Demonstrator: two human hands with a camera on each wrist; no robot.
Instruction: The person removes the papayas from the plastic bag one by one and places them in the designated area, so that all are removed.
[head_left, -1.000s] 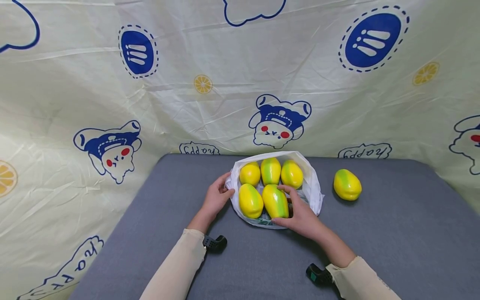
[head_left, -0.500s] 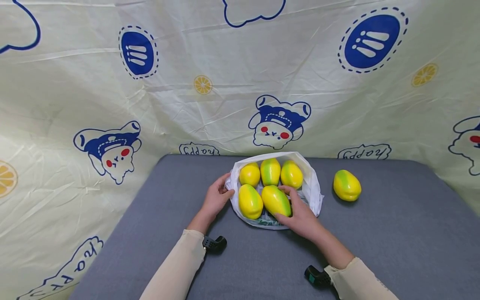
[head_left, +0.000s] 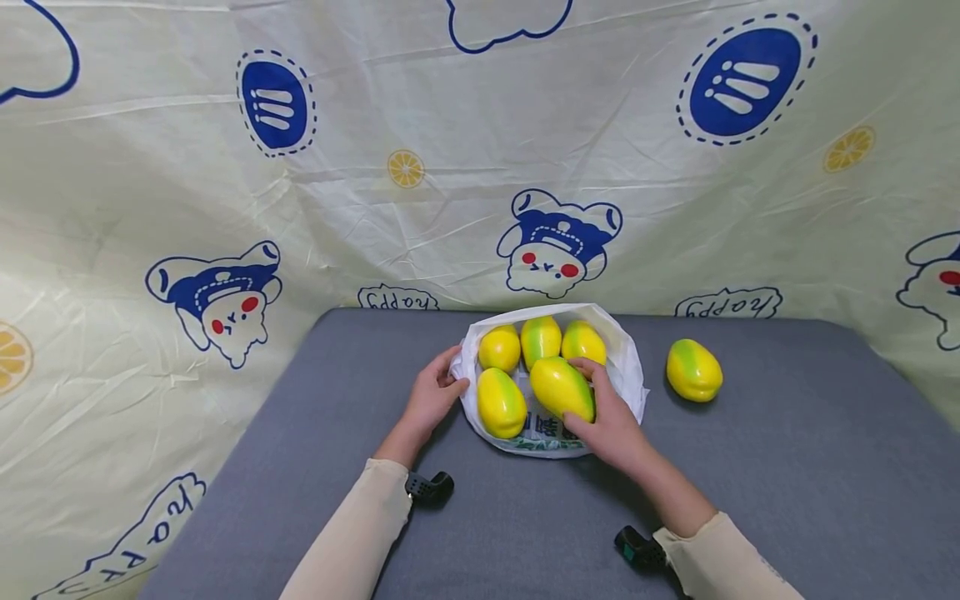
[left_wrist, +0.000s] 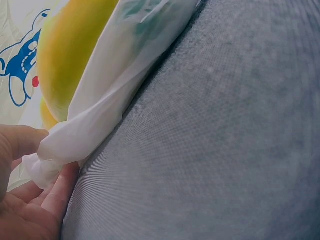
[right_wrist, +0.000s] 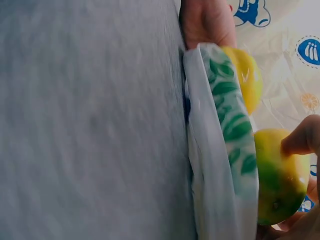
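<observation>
A white plastic bag (head_left: 626, 375) lies open on the grey table (head_left: 300, 433) with yellow-green mangoes in it. My right hand (head_left: 611, 421) grips one mango (head_left: 562, 388) lifted slightly over the bag's front; the right wrist view shows this mango (right_wrist: 275, 180) beside the bag's leaf-printed wall (right_wrist: 225, 150). My left hand (head_left: 431, 396) pinches the bag's left rim (left_wrist: 65, 145). Three mangoes (head_left: 542, 342) lie along the bag's back and one (head_left: 501, 402) at its front left. Another mango (head_left: 694, 370) lies alone on the table right of the bag.
A printed cream curtain (head_left: 480, 150) hangs behind and to the left of the table. Black wrist camera mounts (head_left: 429, 486) show near both sleeves. Grey table surface extends to the front and right.
My right hand has raised the front-right mango and shifted it back, uncovering the bag's printed front. The left hand has stayed on the rim.
</observation>
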